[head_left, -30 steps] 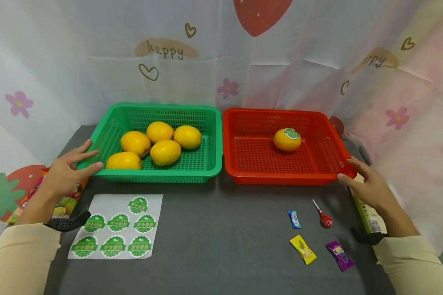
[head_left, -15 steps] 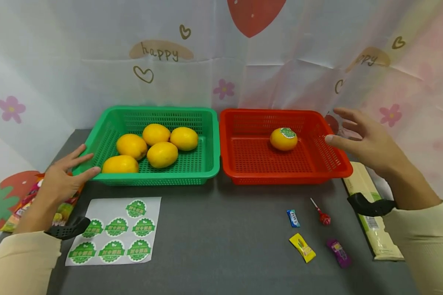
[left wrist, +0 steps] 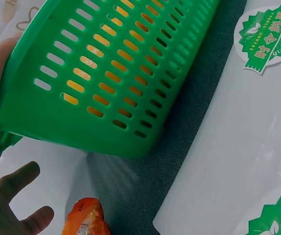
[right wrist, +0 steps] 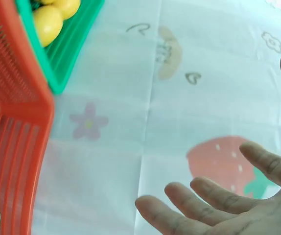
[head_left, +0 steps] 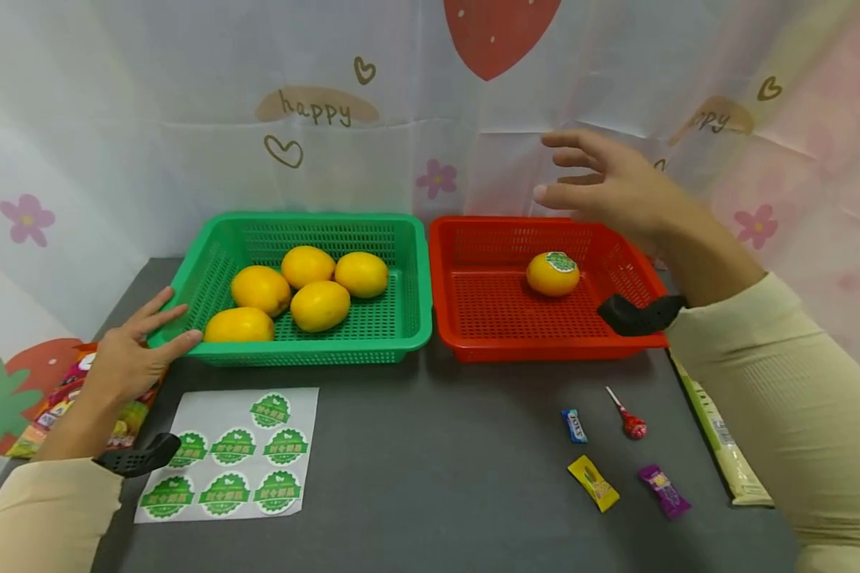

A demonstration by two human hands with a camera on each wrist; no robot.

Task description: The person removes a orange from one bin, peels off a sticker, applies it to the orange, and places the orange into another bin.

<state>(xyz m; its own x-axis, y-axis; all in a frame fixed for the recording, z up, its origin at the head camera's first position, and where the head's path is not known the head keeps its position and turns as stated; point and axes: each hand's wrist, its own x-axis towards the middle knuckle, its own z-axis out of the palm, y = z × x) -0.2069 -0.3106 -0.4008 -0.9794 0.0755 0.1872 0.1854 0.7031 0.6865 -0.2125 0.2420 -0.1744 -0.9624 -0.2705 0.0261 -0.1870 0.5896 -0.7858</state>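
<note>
My left hand (head_left: 130, 350) touches the left end of a green plastic basket (head_left: 308, 348), thumb at the front corner and fingers spread by the side rim. In the left wrist view, two fingers stick out below the basket, away from it. Several yellow oval fruits (head_left: 320, 306) lie inside. My right hand (head_left: 609, 181) is raised in the air with nothing in it, above the back rim of a red basket (head_left: 530, 348). One yellow fruit (head_left: 545, 277) with a green-and-white sticker (head_left: 561, 262) on top sits in the red basket.
A sheet of round green stickers (head_left: 229, 454) lies front left, beside a colourful snack bag (head_left: 57, 406). At front right are a lollipop (head_left: 634, 426) and wrapped candies (head_left: 593, 483). A long pale packet (head_left: 724, 438) lies partly under the right sleeve. A printed curtain (head_left: 473, 151) hangs behind.
My right hand has let go of the red basket's right corner, risen, and moved left and back over its rear rim. My left hand stays at the green basket.
</note>
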